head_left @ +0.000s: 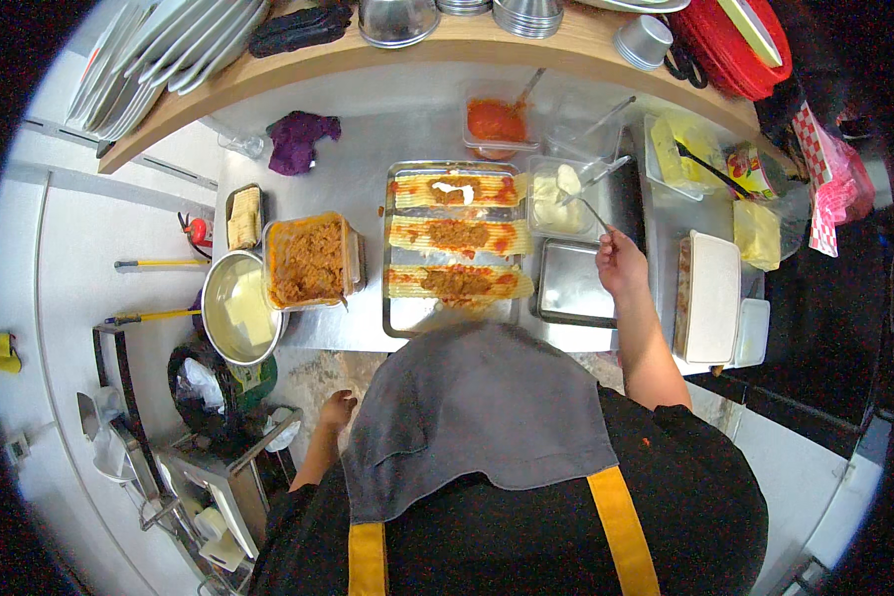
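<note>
My right hand point(620, 260) is closed around the thin handle of a metal spoon point(590, 211). The spoon's far end reaches into a clear tub of white cream point(551, 211), where a second metal utensil point(609, 171) also leans. To the left lies a metal tray point(391, 320) bearing three ridged, pale yellow pasta sheets point(404, 234), each topped with red sauce and a brownish filling. White cream point(455, 189) sits on the farthest sheet only. Down by my left side, off the counter, my left hand point(338, 408) is loosely curled with nothing seen in it.
Left of the tray stand a tub of meat-like filling point(308, 260) and a metal pot point(242, 310). Behind are red sauce point(497, 121) and a purple cloth point(302, 141). A smaller metal tray point(572, 283) and lidded container point(710, 298) lie rightward. A wooden shelf point(313, 70) overhangs the back.
</note>
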A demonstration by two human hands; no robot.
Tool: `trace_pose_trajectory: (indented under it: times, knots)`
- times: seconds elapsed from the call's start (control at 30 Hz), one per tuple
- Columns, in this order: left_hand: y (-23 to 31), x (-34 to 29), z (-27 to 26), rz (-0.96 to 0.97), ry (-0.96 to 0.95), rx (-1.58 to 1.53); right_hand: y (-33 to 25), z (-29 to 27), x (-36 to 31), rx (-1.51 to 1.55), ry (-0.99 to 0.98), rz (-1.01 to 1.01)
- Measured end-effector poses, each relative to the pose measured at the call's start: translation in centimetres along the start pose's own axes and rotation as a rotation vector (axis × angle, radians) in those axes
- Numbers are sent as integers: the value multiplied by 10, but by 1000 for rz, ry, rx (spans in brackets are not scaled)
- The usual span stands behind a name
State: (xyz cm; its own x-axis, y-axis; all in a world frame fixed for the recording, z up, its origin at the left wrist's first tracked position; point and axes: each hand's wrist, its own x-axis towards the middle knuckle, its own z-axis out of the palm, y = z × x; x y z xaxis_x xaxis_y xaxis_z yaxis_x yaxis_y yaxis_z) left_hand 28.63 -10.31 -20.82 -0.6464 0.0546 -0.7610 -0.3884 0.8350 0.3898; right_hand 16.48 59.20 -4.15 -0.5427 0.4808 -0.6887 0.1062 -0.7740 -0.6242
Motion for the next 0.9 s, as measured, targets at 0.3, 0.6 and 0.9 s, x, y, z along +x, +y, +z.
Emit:
trace_pose_trajectory:
  times: [0.3,0.6,0.9]
  knots:
    - [6,-17,7,12,20,107,46,38,-44,-191,-239,51]
    - [5,-24,5,-125,-40,110,140,80,-19,-824,-338,-210]
    - [-16,-23,19,-109,-137,163,112,73,-28,-1095,-315,-418]
